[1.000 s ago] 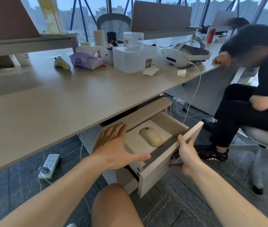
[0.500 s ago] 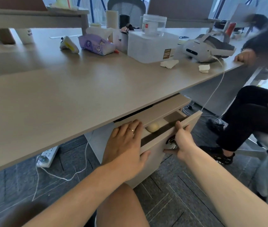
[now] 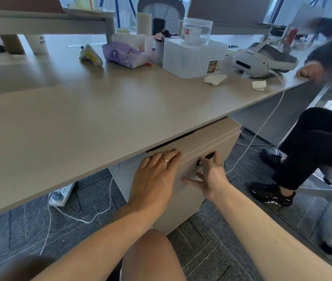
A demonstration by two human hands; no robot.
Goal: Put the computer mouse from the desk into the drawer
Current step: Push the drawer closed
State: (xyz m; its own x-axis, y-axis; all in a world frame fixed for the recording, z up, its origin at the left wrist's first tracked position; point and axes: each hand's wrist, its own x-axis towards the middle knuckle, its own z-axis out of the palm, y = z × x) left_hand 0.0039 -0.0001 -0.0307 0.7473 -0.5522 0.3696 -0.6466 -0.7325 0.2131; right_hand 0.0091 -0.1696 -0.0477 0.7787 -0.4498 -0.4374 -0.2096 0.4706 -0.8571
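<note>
The drawer (image 3: 219,142) of the beige cabinet under the desk (image 3: 100,110) is pushed fully in, its front flush with the cabinet. The computer mouse is out of sight inside it. My left hand (image 3: 157,175) lies flat with fingers spread on the top left part of the drawer front. My right hand (image 3: 209,173) rests against the drawer front by the lock and dark handle slot (image 3: 209,157), fingers apart, holding nothing.
On the desk stand a purple tissue pack (image 3: 122,54), a white plastic box (image 3: 193,57) with a clear jar on top, and a white headset (image 3: 258,61) with a cable hanging down. A seated person (image 3: 313,138) is at right. A power strip (image 3: 61,194) lies on the floor.
The drawer slid from wide open to fully closed, hiding the mouse. Both hands followed the drawer front inward. The view tilted down and closer.
</note>
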